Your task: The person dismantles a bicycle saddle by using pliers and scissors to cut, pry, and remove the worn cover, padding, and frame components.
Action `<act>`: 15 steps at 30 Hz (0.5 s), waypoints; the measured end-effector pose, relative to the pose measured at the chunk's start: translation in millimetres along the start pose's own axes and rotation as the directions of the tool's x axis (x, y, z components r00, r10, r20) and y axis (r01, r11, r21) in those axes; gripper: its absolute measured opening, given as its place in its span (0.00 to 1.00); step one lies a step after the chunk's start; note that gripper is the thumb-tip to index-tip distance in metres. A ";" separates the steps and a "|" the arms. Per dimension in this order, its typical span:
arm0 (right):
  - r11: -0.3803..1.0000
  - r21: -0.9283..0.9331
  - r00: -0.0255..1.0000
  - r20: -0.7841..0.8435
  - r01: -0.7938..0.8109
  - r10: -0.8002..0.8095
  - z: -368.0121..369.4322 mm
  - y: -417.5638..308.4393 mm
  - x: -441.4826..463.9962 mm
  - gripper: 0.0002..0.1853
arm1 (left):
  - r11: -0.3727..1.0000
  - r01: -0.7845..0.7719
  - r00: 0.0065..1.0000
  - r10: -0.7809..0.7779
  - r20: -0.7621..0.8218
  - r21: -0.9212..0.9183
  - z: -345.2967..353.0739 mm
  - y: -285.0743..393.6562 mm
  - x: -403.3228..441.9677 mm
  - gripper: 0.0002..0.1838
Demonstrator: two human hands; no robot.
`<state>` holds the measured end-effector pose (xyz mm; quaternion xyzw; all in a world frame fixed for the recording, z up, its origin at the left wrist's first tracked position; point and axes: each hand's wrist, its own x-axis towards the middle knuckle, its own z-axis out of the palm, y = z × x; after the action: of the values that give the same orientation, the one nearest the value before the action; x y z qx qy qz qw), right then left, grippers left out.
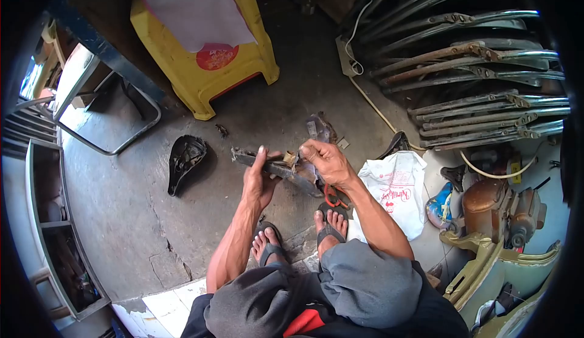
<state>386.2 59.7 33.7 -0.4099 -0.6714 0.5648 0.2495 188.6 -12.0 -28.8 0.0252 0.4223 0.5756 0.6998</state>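
Observation:
My left hand [258,180] is closed around a long, dark, worn piece [283,171] with ragged edges, thumb on top. It may be part of an old bicycle saddle, but I cannot tell for certain. Fingers of my right hand [330,163] are pinched on the torn covering [306,171] at its right end; tan foam-like scraps show between the hands. Just below my right hand, red-handled scissors [334,197] are partly hidden near my right foot. A torn greyish scrap [321,126] lies on the floor beyond it. Left of my hands rests an upturned black bicycle saddle [185,158].
A yellow plastic stool [243,40] stands ahead. Folded metal chairs [474,70] are stacked at right, with a power strip [348,57] and cable beside them. A white plastic bag [395,186], a blue saddle [440,205] and a brown machine [486,210] lie right. A shelf [52,223] is left.

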 end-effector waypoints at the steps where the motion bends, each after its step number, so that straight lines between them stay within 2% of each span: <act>1: 1.000 -0.003 1.000 0.005 0.003 -0.003 3.9 5.6 1.7 0.23 | 0.990 -0.140 0.987 0.138 -0.078 -0.024 0.9 -2.9 4.7 0.15; 3: 0.977 0.040 0.923 -0.323 -0.209 0.210 13.3 36.0 9.8 0.25 | 0.938 -0.347 0.930 0.347 -0.120 0.025 18.0 -6.5 -4.1 0.13; 4: 0.966 0.061 0.875 -0.414 -0.249 0.252 18.0 53.8 15.0 0.25 | 0.901 -0.423 0.898 0.431 -0.092 0.096 22.9 -13.8 -4.9 0.13; 5: 0.967 0.057 0.874 -0.419 -0.247 0.248 18.5 60.6 19.9 0.25 | 0.856 -0.491 0.861 0.505 -0.060 0.164 27.4 -22.5 -6.9 0.14; 7: 0.914 -0.113 0.779 -0.569 -0.390 0.262 20.7 69.6 27.3 0.21 | 0.732 -0.572 0.800 0.597 0.056 0.370 44.8 -27.2 -20.1 0.14; 8: 0.895 -0.228 0.769 -0.616 -0.383 0.172 21.6 74.6 29.2 0.20 | 0.604 -0.661 0.726 0.665 0.175 0.446 47.9 -31.2 -17.3 0.14; 9: 0.893 -0.228 0.767 -0.617 -0.389 0.177 22.1 84.4 31.0 0.20 | 0.461 -0.735 0.643 0.707 0.295 0.498 52.4 -34.7 -16.9 0.15; 10: 0.895 -0.177 0.764 -0.603 -0.410 0.230 22.0 93.7 33.7 0.20 | 0.387 -0.729 0.625 0.712 0.320 0.564 56.3 -38.7 -18.8 0.14; 11: 0.896 -0.129 0.759 -0.589 -0.426 0.276 20.1 110.1 38.7 0.20 | 0.391 -0.731 0.625 0.713 0.318 0.560 58.2 -40.2 -23.0 0.14; 12: 0.837 -0.202 0.721 -0.632 -0.509 0.286 18.4 155.3 47.4 0.22 | 0.300 -0.762 0.583 0.703 0.407 0.573 60.0 -41.2 -25.6 0.14; 13: 0.799 -0.157 0.652 -0.678 -0.580 0.340 4.2 182.1 49.5 0.21 | 0.209 -0.790 0.542 0.677 0.498 0.576 61.8 -43.1 -29.9 0.14; 14: 0.782 0.028 0.535 -0.713 -0.623 0.452 -36.1 228.8 42.3 0.20 | 0.538 -0.773 0.632 0.615 0.471 0.335 62.4 -45.1 -43.1 0.11; 15: 0.763 0.424 0.393 -0.674 -0.488 0.626 -87.2 274.5 26.2 0.18 | 0.504 -0.817 0.565 0.610 0.556 0.279 66.6 -25.8 -69.7 0.12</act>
<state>515.4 137.0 -213.3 -0.7928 -0.2669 0.4266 0.3438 251.5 -48.3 39.7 0.4978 0.3601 0.6653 0.4242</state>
